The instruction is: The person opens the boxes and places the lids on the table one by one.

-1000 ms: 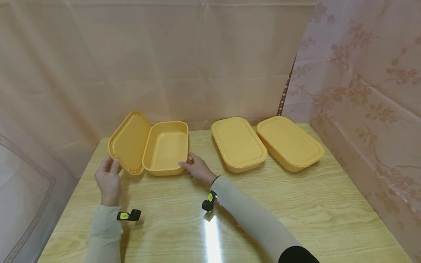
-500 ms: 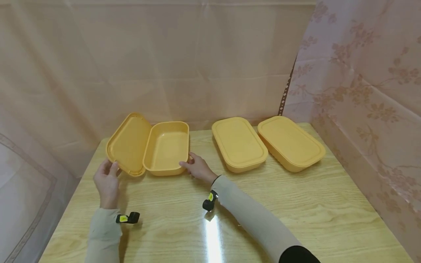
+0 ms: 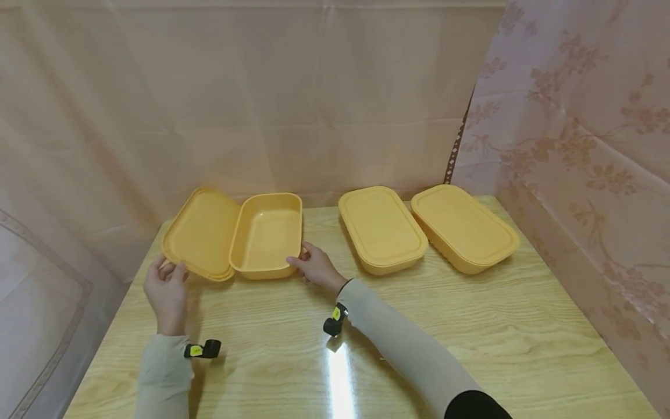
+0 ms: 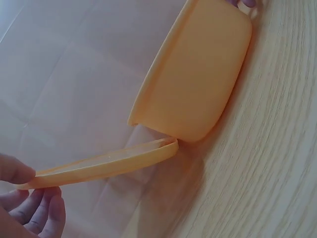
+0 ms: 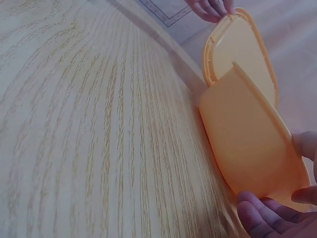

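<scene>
The yellow box [image 3: 266, 241] sits on the surface [image 3: 272, 343], between 8 and 9 o'clock from the middle of the head view. It looks like smooth, shiny plastic, with round corners and deep sides. Its yellow lid [image 3: 201, 233] is thin, with a rim, and tilts at the box's 9 o'clock, low edge right beside it. The surface has wavy wood lines. At the box's 3 o'clock are a near lidded box [image 3: 384, 227] and a far lidded box [image 3: 464, 224], both round-cornered. Wrinkly cloth [image 3: 262, 99] hangs behind, at 12 o'clock.

The left hand [image 3: 166, 295] pinches the lid at its 7 o'clock, thumb on one side, bent fingers on the other. The right hand [image 3: 317, 269] holds the box at its 4 o'clock, thumb up by the rim, fingers low. The right arm slants in from 5 o'clock.
</scene>
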`<act>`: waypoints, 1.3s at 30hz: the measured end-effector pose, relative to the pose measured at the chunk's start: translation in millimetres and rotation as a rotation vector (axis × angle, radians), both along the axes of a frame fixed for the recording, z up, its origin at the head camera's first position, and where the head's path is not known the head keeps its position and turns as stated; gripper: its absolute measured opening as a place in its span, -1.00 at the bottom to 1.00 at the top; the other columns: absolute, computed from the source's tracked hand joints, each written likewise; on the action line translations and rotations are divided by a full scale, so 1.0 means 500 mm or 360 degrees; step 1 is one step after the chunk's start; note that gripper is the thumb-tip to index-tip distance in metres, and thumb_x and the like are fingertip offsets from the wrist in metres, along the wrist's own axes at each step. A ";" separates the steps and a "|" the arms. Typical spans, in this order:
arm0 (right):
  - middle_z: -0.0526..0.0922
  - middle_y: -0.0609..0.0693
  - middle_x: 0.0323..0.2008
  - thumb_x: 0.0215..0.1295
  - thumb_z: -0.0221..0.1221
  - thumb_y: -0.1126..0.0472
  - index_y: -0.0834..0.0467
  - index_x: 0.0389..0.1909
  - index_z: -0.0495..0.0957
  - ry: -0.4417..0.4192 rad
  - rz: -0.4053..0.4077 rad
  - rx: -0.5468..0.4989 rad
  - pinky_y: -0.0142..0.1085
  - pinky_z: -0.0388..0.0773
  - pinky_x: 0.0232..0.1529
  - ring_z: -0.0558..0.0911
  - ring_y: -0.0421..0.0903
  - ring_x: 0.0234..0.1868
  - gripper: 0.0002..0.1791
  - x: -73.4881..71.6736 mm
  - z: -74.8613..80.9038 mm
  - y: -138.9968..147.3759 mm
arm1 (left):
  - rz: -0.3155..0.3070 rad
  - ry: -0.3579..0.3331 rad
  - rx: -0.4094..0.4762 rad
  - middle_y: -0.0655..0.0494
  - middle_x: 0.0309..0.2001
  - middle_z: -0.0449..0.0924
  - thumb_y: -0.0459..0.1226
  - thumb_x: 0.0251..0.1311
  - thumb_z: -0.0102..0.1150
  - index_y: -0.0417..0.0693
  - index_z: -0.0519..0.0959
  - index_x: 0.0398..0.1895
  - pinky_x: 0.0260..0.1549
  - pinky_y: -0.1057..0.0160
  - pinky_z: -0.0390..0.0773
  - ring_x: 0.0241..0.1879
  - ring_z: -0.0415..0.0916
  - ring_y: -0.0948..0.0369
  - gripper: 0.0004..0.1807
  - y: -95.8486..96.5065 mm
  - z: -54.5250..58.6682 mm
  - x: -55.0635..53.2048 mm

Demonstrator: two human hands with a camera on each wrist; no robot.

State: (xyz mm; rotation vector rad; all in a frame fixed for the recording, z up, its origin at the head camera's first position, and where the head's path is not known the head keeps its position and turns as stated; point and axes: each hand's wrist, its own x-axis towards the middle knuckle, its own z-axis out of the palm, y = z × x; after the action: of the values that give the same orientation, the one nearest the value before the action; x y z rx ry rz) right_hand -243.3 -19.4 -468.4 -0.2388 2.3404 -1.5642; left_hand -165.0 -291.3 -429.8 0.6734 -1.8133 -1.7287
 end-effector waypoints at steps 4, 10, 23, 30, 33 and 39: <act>0.57 0.02 -0.29 0.32 0.21 -0.03 0.06 0.40 0.28 0.0008 -0.0013 0.0002 -0.43 0.36 -0.69 0.61 -0.08 -0.44 -0.33 -0.001 0.000 -0.001 | 0.0022 -0.0001 0.0019 0.25 -0.26 0.43 -0.44 0.27 0.03 -0.23 0.28 0.36 -0.37 0.62 0.51 -0.34 0.43 0.42 -0.45 -0.004 -0.001 -0.002; 0.55 0.03 -0.29 0.33 0.21 0.00 0.05 0.35 0.34 0.0050 -0.0014 -0.0020 -0.43 0.38 -0.66 0.63 -0.02 -0.41 -0.40 -0.001 0.002 -0.001 | 0.0054 -0.0043 -0.0005 0.30 -0.17 0.38 -0.47 0.23 0.02 -0.30 0.29 0.35 -0.36 0.65 0.49 -0.25 0.43 0.42 -0.43 -0.012 0.000 -0.008; 0.57 0.08 -0.26 0.31 0.24 0.08 0.12 0.21 0.47 0.0163 0.0019 -0.0037 -0.44 0.45 -0.57 0.59 -0.10 -0.48 -0.52 -0.001 0.003 -0.006 | 0.0096 -0.0086 -0.0049 0.31 -0.23 0.41 -0.48 0.26 0.00 -0.32 0.33 0.32 -0.42 0.66 0.51 -0.35 0.44 0.49 -0.47 -0.026 0.001 -0.012; 0.56 0.07 -0.24 0.31 0.24 0.07 0.13 0.14 0.51 0.0157 0.0033 0.0010 -0.43 0.46 -0.57 0.49 -0.19 -0.54 -0.58 0.003 0.008 -0.009 | 0.0126 -0.0128 0.0065 0.27 -0.23 0.42 -0.46 0.29 0.01 -0.35 0.39 0.27 -0.45 0.63 0.54 -0.35 0.45 0.45 -0.54 -0.036 0.001 -0.015; 0.56 0.08 -0.23 0.31 0.25 0.07 0.12 0.16 0.50 0.0138 0.0026 0.0005 -0.43 0.45 -0.57 0.52 -0.16 -0.51 -0.56 0.006 0.009 -0.010 | 0.0120 -0.0165 0.0110 0.25 -0.21 0.42 -0.46 0.30 0.00 -0.33 0.38 0.29 -0.41 0.60 0.57 -0.31 0.44 0.42 -0.53 -0.042 0.000 -0.014; 0.57 0.08 -0.24 0.30 0.25 0.08 0.11 0.15 0.51 0.0143 0.0021 -0.0004 -0.45 0.45 -0.56 0.61 -0.03 -0.44 -0.57 0.007 0.008 -0.012 | 0.0126 -0.0220 0.0228 0.23 -0.17 0.39 -0.46 0.32 -0.03 -0.29 0.34 0.34 -0.36 0.58 0.58 -0.24 0.39 0.39 -0.51 -0.050 -0.002 -0.008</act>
State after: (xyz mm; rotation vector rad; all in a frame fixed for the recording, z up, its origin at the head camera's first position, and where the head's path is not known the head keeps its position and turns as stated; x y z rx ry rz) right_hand -240.0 -25.5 -464.3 -0.3310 2.3991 -1.5814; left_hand -169.1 -316.4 -430.7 0.9317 -1.7390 -1.8104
